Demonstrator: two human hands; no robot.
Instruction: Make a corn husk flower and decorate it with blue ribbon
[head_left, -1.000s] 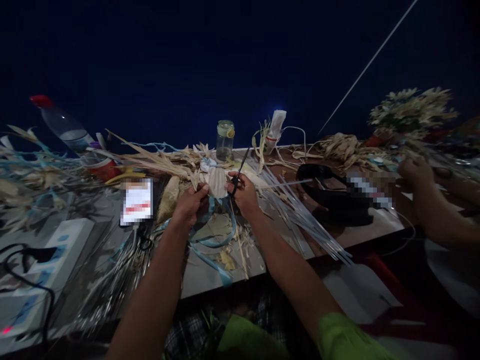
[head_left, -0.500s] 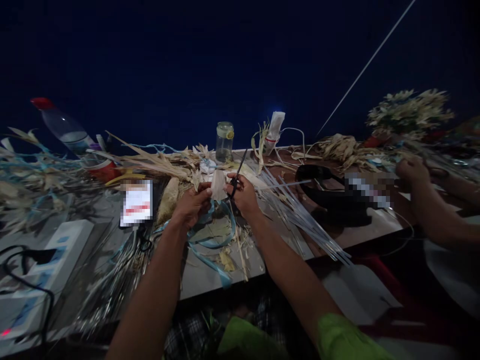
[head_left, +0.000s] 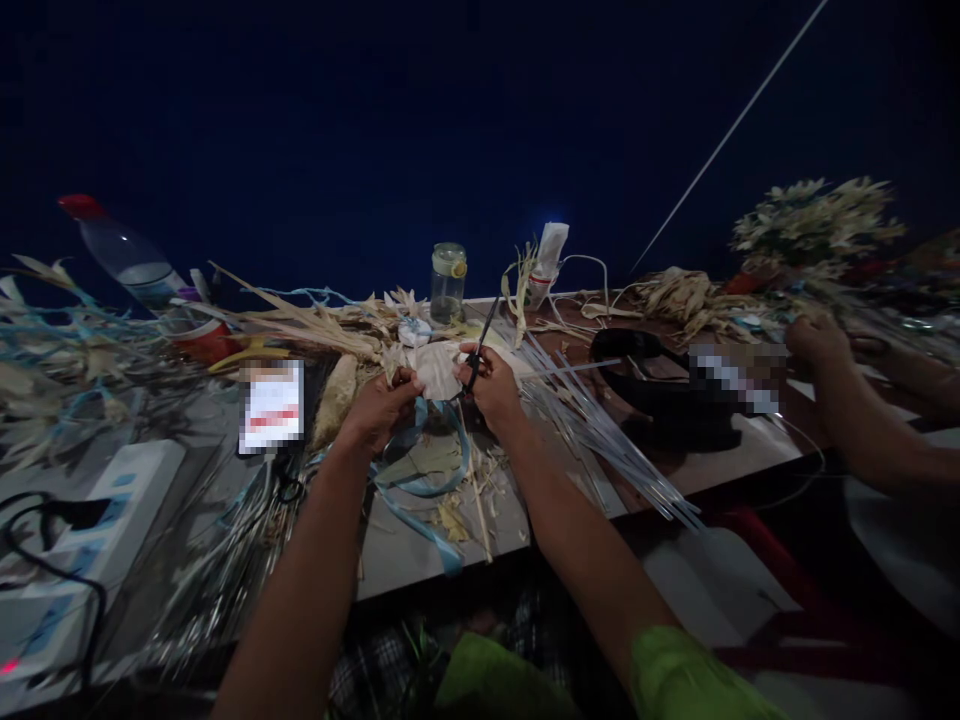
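1. Gently does it with the pale husk-like piece [head_left: 436, 370], which spans the gap between the left hand [head_left: 381, 410] and the right hand [head_left: 491, 388], above the littered table [head_left: 391, 568]; it looks thin, so a light pinch should serve better than a hard pull
2. On the left, thumb and fingers are closed on the near edge; holding it just taut would probably stop it curling
3. On the right, the fingertips pinch the opposite edge while the same hand grips black scissors [head_left: 488, 322]; whether the blades are parted is too small to tell
4. The scissors point up and away from the body, a sound way to park them; leave that angle alone while the fingertips work
5. Spread from the middle outward, I would say, and ease off where a crease resists, since dry-looking material could split
6. Mind the blue ribbon [head_left: 450, 560] on the table below, which could snag a lowered wrist, and the clear rods [head_left: 622, 455] beside the right forearm, which a knock might scatter
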